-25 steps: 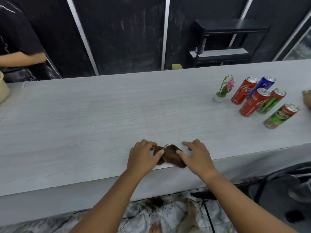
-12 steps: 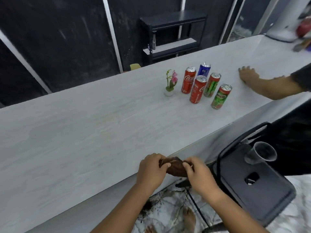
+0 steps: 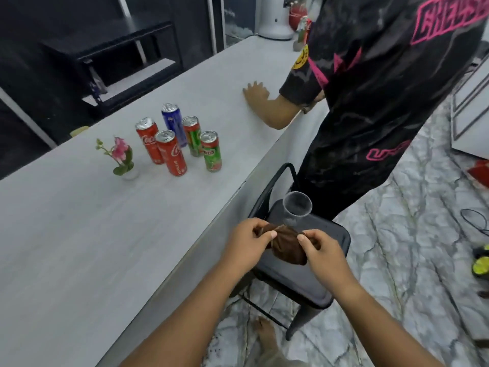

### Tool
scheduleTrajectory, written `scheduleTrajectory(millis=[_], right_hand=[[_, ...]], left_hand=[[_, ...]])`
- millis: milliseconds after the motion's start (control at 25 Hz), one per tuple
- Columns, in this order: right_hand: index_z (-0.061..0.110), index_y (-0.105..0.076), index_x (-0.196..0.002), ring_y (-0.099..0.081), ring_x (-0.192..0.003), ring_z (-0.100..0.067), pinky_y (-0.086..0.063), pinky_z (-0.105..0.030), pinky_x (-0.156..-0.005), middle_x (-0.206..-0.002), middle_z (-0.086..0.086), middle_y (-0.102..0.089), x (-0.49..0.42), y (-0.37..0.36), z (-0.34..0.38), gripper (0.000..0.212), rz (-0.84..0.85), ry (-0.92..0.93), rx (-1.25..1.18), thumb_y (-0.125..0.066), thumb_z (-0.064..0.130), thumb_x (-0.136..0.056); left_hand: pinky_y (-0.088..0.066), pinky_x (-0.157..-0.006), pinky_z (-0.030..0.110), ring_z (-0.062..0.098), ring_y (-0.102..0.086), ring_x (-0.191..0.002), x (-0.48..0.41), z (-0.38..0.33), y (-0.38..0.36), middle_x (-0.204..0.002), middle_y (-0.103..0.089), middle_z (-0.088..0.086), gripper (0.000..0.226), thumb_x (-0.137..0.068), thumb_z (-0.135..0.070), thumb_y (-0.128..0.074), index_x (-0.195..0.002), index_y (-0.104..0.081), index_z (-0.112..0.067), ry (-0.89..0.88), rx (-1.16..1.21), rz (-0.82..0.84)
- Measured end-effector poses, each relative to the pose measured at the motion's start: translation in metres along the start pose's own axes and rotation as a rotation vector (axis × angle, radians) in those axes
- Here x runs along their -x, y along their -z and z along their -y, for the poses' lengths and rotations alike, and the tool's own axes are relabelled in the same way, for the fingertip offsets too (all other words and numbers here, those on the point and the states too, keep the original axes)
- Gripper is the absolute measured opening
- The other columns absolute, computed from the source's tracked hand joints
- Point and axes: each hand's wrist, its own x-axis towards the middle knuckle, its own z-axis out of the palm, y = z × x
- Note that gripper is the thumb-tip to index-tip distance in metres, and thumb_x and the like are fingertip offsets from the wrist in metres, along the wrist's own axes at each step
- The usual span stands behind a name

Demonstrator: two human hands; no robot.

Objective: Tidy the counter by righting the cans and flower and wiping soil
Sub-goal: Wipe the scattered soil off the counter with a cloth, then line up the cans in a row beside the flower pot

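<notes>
Cloth, brown and bunched into a pouch, sits at lower centre of the frame, gripped from both sides. Our left hand curls its fingers round the cloth's left edge with the thumb on top. Our right hand pinches the opposite side between thumb and fingers. We hold it off the counter, just past its edge and above the seat of a black chair. We judge that the folds are kept closed so that gathered soil stays inside and does not fall back on the wiped top. A clear plastic cup stands on the seat just above our hands; it may be meant to catch the soil, though we cannot be sure.

At centre left, the five cans stand upright in a tight cluster, and the flower stands upright in its small white pot just to their left. That part of the job looks finished.

We can make out no soil on the counter's pale grey wood-grain surface. At upper right, another person in a black shirt with pink lettering rests a flat hand on the counter. A marble-patterned floor fills the right of the frame, with dark specks, possibly soil, at the bottom edge. A black shelf stands at upper left.
</notes>
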Motion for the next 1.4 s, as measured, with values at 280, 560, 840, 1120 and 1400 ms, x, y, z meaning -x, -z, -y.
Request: scheduleTrajectory(millis=[280,560,840,1120,1400], right_hand=[[0.016,-0.077,-0.106,-0.073,-0.1,-0.023,-0.054,-0.034,-0.083,-0.099,-0.001,-0.077,-0.021,0.021,-0.118,0.015,-0.081,-0.371,0.069,-0.067,0.027,-0.105],[0.013,-0.074,-0.121,-0.069,-0.112,-0.027,-0.056,-0.04,-0.096,-0.117,-0.008,-0.072,-0.031,0.012,-0.152,0.024,-0.04,-0.454,0.241,-0.065,0.028,-0.104],[0.039,-0.066,-0.118,-0.062,-0.111,-0.006,-0.054,-0.036,-0.096,-0.118,0.02,-0.062,-0.057,0.009,-0.055,0.021,-0.069,-0.081,0.107,-0.073,0.043,-0.098],[0.037,-0.064,-0.132,-0.049,-0.122,-0.007,-0.046,-0.033,-0.104,-0.125,0.018,-0.06,-0.109,-0.032,0.045,0.042,0.035,0.278,0.412,-0.07,0.055,-0.095],[0.034,-0.057,-0.145,-0.051,-0.128,-0.011,-0.041,-0.029,-0.103,-0.132,0.012,-0.061,-0.177,-0.121,0.116,0.063,0.171,0.383,0.293,-0.076,0.057,-0.089]], left_hand=[[-0.059,-0.093,0.043,0.023,-0.072,-0.102,-0.051,0.017,-0.107,-0.106,-0.077,-0.001,0.014,-0.098,-0.039,-0.078,-0.101,-0.072,-0.027,0.1,-0.245,0.296],[-0.054,-0.103,0.039,0.023,-0.064,-0.124,-0.059,0.039,-0.132,-0.136,-0.061,-0.001,0.039,-0.102,-0.034,-0.073,-0.138,-0.065,-0.02,0.088,-0.345,0.362],[-0.044,-0.076,0.014,-0.006,-0.058,-0.088,-0.065,-0.015,-0.064,-0.131,-0.056,-0.024,0.039,-0.102,-0.041,-0.067,-0.141,-0.059,-0.041,-0.239,-0.28,0.115],[-0.056,-0.092,0.043,0.023,-0.065,-0.114,-0.084,-0.028,0.055,-0.13,-0.068,-0.004,0.036,-0.102,-0.033,-0.069,-0.138,-0.067,-0.027,-0.37,-0.635,-0.294],[-0.061,-0.09,0.034,0.015,-0.067,-0.11,-0.098,0.026,0.158,-0.126,-0.07,-0.007,0.039,-0.097,-0.046,-0.078,-0.129,-0.064,-0.03,0.058,-0.543,-0.655]])
